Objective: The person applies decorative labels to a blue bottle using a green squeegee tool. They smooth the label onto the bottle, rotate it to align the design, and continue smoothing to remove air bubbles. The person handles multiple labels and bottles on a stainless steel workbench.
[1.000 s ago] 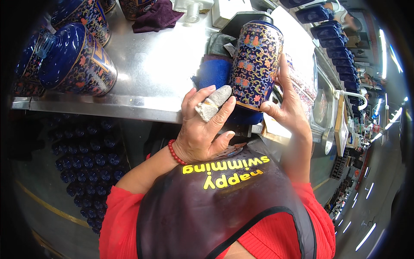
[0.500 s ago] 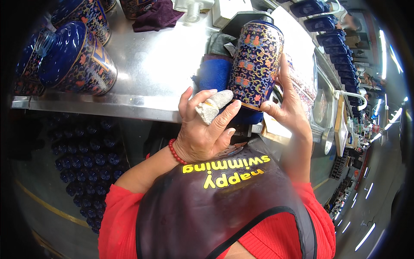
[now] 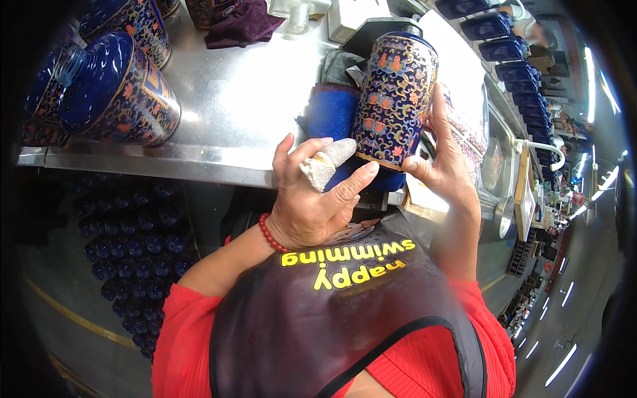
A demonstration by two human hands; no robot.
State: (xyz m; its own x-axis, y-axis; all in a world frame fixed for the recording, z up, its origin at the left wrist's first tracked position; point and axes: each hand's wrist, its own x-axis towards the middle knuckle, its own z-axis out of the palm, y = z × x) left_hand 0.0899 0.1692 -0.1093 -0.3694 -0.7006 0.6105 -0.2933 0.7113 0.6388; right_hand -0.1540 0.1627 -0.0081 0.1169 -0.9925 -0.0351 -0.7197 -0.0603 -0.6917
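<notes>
A dark blue bottle [image 3: 396,99] with a colourful floral and scroll pattern lies tilted, its neck pointing away and its base toward me. My right hand [image 3: 451,166] grips the base end from the right, thumb at the bottom rim and fingers along the side. My left hand [image 3: 302,205] has its fingers spread, and the index fingertip touches the gold line at the base. A whitish cloth finger cover [image 3: 322,169] wraps one of its fingers. Under and beside the bottle is a blue towel [image 3: 330,116].
Several similar patterned bottles [image 3: 126,93] stand at the left on the metal table [image 3: 225,119]. A purple cloth [image 3: 244,25] and a clear glass piece [image 3: 298,20] lie at the back. Dark blue bottles [image 3: 514,69] line the far right; more blue pieces [image 3: 129,232] sit below the table.
My left index fingertip has slid slightly right along the bottle's base edge. The bottle and my right hand have stayed almost in place.
</notes>
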